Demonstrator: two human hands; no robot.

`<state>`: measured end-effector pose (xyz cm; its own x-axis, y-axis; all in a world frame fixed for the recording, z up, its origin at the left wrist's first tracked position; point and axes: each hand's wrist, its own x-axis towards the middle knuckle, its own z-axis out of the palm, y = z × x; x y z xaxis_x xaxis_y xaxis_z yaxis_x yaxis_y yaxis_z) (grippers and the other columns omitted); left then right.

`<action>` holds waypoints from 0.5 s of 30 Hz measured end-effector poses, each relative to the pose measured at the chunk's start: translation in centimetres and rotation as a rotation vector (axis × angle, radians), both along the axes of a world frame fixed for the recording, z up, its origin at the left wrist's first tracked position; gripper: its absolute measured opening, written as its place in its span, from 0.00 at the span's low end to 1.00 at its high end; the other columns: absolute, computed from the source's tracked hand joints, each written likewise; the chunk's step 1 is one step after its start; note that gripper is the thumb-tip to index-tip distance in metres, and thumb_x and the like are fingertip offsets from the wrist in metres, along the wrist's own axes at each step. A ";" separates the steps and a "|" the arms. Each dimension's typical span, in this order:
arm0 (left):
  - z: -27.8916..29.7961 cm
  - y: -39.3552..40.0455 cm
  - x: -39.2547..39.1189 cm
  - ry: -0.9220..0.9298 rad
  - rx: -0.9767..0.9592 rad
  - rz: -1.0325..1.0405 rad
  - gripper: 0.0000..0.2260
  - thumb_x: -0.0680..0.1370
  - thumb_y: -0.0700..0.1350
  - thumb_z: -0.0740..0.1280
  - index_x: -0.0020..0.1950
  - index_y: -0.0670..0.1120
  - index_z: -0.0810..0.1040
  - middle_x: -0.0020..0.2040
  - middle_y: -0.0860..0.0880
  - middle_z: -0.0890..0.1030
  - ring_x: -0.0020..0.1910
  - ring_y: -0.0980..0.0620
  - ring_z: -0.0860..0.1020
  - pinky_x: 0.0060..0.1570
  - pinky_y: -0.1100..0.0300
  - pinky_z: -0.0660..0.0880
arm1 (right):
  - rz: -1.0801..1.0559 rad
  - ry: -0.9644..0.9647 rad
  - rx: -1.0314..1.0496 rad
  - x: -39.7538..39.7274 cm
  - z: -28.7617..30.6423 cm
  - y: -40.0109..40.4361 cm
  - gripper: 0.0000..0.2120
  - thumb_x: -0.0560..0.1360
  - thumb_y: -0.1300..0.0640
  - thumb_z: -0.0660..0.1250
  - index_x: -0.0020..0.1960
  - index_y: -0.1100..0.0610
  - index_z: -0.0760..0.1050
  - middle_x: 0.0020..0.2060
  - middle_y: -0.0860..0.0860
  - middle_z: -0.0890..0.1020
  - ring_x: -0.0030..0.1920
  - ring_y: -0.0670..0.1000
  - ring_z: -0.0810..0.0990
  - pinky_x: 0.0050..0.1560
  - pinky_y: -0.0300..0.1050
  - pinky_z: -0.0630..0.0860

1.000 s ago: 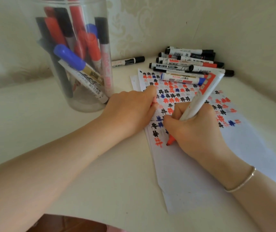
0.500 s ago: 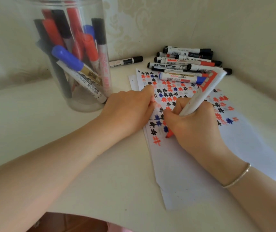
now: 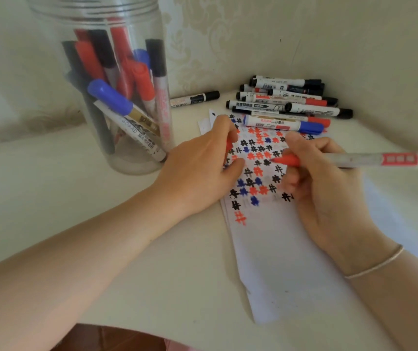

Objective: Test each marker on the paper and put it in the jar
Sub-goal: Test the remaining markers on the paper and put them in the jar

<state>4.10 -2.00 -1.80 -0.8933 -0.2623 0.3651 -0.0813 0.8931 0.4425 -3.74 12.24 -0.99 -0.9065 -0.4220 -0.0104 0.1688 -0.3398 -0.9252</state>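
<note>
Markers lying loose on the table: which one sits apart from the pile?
The black-capped marker lying alone by the wall, just right of the jar. The other loose markers lie bunched in the corner pile beyond the paper.

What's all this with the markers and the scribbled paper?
A person is testing markers. The right hand holds an uncapped red marker level over the paper, tip pointing at the left hand, which pinches its red cap. Tested markers fill the clear jar; a pile waits behind.
</note>
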 end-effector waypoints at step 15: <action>0.2 0.0 -0.1 -0.012 0.446 -0.178 0.11 0.78 0.42 0.67 0.56 0.56 0.77 0.49 0.61 0.80 0.49 0.65 0.77 0.48 0.75 0.71 | -0.017 -0.155 -0.137 -0.8 0.1 0.5 0.10 0.74 0.67 0.59 0.35 0.58 0.66 0.26 0.53 0.72 0.22 0.49 0.69 0.23 0.38 0.68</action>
